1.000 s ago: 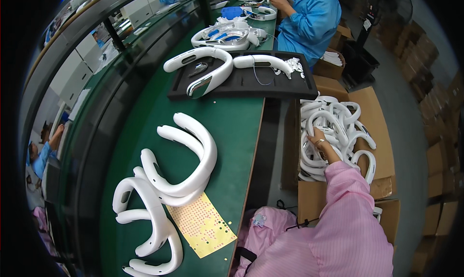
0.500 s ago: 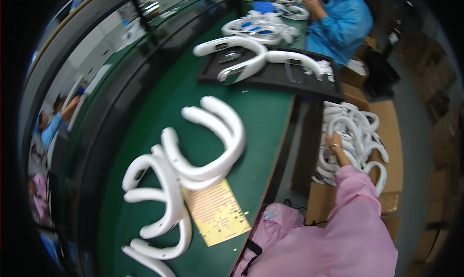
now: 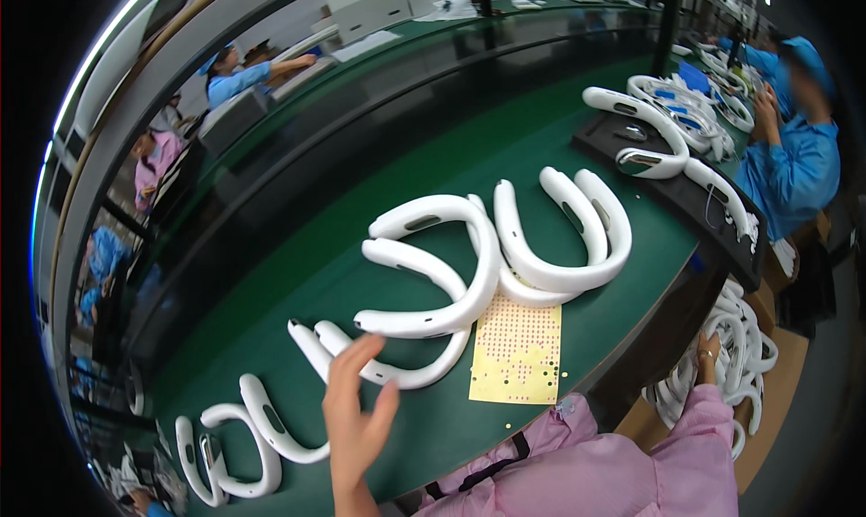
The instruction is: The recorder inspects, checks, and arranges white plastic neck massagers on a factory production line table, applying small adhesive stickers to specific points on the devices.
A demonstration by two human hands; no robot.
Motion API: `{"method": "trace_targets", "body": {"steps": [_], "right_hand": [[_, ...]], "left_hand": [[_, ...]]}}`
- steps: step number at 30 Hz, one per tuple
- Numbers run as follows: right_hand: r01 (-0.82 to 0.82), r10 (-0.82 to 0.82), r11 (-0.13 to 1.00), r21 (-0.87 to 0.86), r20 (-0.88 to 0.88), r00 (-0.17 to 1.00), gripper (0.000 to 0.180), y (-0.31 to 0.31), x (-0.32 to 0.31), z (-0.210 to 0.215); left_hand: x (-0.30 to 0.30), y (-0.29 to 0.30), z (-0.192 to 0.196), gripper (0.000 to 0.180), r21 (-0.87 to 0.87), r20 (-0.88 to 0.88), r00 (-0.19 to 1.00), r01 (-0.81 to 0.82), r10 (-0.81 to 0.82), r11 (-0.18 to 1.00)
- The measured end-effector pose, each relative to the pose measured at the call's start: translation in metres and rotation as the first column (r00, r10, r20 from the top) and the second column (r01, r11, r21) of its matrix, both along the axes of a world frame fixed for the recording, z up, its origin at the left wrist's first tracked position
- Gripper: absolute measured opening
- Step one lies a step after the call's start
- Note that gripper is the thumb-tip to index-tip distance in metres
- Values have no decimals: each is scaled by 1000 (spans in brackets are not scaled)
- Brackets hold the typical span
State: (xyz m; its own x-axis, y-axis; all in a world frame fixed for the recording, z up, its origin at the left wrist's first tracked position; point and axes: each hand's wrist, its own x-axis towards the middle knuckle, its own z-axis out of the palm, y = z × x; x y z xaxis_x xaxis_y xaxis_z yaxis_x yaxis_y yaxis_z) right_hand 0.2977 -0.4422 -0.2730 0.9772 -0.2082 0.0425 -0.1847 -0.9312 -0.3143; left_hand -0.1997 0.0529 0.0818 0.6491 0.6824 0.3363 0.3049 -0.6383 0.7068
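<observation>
My left hand [image 3: 356, 409] comes in from the lower edge, thumb apart from the fingers and nothing held. It overlaps the ends of a white U-shaped neckband shell [image 3: 419, 373]; whether it touches is unclear. Several more such shells, some with dark oval windows, lie along the green bench, among them a leaning pair [image 3: 618, 246] on the right and a small group [image 3: 262, 481] at the near left. At the right, my pink-sleeved arm reaches into a carton [image 3: 783, 373] heaped with white shells [image 3: 726, 323]. My right hand [image 3: 708, 355] is down among them, its fingers mostly hidden.
A yellow sheet [image 3: 516, 350] with rows of small marks lies partly beneath the shells. Farther right, a black tray [image 3: 599, 138] bears more shells. A co-worker in blue [image 3: 789, 165] sits beyond it. Dark rails [image 3: 298, 147] run along the bench's far side.
My view has swung left, so the bench things appear farther right. My left hand has come into view over the shells. My right hand remains in the carton.
</observation>
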Motion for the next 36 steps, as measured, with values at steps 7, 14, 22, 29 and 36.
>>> {"method": "trace_targets", "body": {"steps": [7,14,22,29,36], "right_hand": [[-7,8,1000,19,-52,999,49,3,13,1],[-12,9,998,-56,-63,998,49,1,19,1],[-497,218,867,44,862,457,22,129,-81,226],[-835,632,-181,519,712,306,41,335,-266,347],[322,929,-305,896,355,-107,61,407,-339,329]], "left_hand": [[55,54,-24,40,157,-380,868,401,-319,903],[46,58,8,41,-10,-273,878,406,-394,914],[-1,15,40,73,-437,725,676,599,-131,671],[-18,-2,34,63,-509,793,609,694,-37,508],[-73,-7,-17,46,-317,921,162,840,355,440]]}}
